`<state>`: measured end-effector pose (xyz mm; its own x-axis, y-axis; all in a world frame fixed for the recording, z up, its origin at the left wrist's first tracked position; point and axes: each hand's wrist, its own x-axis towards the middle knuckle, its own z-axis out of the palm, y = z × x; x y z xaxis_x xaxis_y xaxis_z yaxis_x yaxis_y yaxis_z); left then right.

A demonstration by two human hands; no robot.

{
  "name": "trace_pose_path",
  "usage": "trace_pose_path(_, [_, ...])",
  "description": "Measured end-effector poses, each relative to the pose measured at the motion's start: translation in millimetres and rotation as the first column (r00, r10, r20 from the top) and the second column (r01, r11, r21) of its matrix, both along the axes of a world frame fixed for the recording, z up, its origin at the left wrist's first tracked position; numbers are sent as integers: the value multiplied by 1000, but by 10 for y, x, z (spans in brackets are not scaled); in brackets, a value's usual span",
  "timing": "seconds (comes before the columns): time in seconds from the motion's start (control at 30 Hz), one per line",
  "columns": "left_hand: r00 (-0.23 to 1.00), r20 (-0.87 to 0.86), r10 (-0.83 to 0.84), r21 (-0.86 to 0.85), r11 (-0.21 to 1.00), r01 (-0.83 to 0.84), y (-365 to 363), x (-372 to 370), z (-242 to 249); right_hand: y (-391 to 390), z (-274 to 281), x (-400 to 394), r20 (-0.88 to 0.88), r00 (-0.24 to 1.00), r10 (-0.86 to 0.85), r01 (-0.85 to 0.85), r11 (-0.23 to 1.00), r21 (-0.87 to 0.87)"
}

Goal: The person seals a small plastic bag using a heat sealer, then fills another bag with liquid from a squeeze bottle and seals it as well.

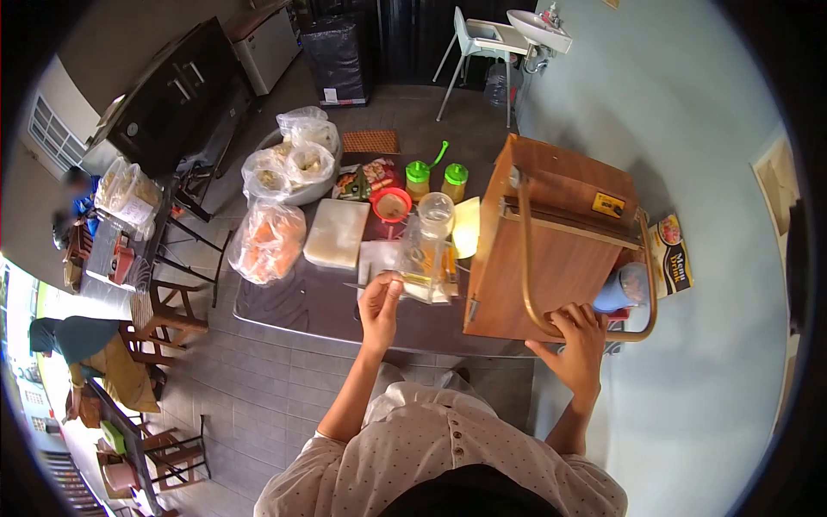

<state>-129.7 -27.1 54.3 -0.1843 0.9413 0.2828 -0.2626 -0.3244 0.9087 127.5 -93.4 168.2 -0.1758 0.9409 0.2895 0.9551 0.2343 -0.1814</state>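
My left hand (379, 300) is closed in a pinch at the table's front edge. From its left side sticks a thin dark point, and a slim yellowish piece shows on its right; it looks like a small knife (351, 285). Just beyond lie clear plastic bags (413, 256) and a clear jar (437, 215). My right hand (575, 340) rests with spread fingers over the lower bend of a gold-coloured metal tube (528, 258). That tube frames a wooden box (543, 276) standing on the table's right end.
Bags of food (267, 241) and a stack of white sheets (336, 233) occupy the table's left. Green-lidded jars (418, 179) and a red-rimmed bowl (392, 205) stand farther back. Right of the box are a blue container (622, 289) and the wall (689, 379). People sit at left.
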Motion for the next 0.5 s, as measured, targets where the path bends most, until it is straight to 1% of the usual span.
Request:
trace_pose_path(0.03, [999, -2, -42, 22, 999, 42, 34, -116, 23, 9, -9, -157, -5, 1000, -6, 6, 1000, 2])
trace_pose_path(0.07, [996, 7, -91, -1, 996, 91, 59, -243, 46, 30, -25, -331, -137, 987, -89, 99, 992, 71])
trace_pose_path(0.1, [995, 3, -95, -4, 995, 95, 87, -382, 73, 48, -39, -513, -270, 949, -161, 200, 972, 123])
trace_pose_path(0.13, [987, 15, -158, 5, 987, 158, 119, -510, 94, 103, -33, -715, -453, 869, -200, 305, 937, 171])
trace_pose_path(0.17, [975, 30, -219, 20, 976, 219, 169, -631, 102, 141, -57, -897, -451, 869, -202, 308, 935, 176])
trace_pose_path(0.2, [956, 73, -284, 38, 959, 282, 221, -759, 64, 194, -109, -1072, -500, 855, -134, 311, 905, 289])
trace_pose_path(0.23, [956, 71, -286, 39, 958, 284, 255, -884, 79, 240, -181, -1256, -542, 838, -64, 319, 862, 393])
trace_pose_path(0.27, [945, 69, -321, 43, 947, 318, 286, -996, 105, 295, -290, -1448, -582, 812, 32, 214, 912, 349])
trace_pose_path(0.3, [930, 67, -361, 48, 932, 358, 324, -1095, 112, 372, -417, -1657, -746, 663, 58, 101, 981, 166])
trace_pose_path(0.33, [926, 17, -376, -11, 926, 376, 357, -1216, 76, 453, -531, -1854, -875, 483, 28, -52, 999, 3])
trace_pose_path(0.37, [920, 20, -392, -14, 920, 392, 399, -1297, 70, 551, -613, -2034, -951, 305, -46, -148, 985, -95])
trace_pose_path(0.4, [904, 3, -427, -21, 904, 427, 442, -1368, 83, 649, -677, -2171, -983, 124, -139, -261, 951, -167])
trace_pose_path(0.43, [889, -14, -457, -30, 889, 457, 469, -1441, 93, 725, -741, -2255, -981, 125, -145, -254, 951, -173])
trace_pose_path(0.47, [887, -12, -461, -34, 887, 461, 484, -1519, 77, 797, -801, -2336, -978, -5, -208, -290, 937, -197])
trace_pose_path(0.5, [865, 18, -502, -115, 858, 501, 511, -1583, 39, 874, -835, -2407, -955, -131, -265, -327, 921, -211])
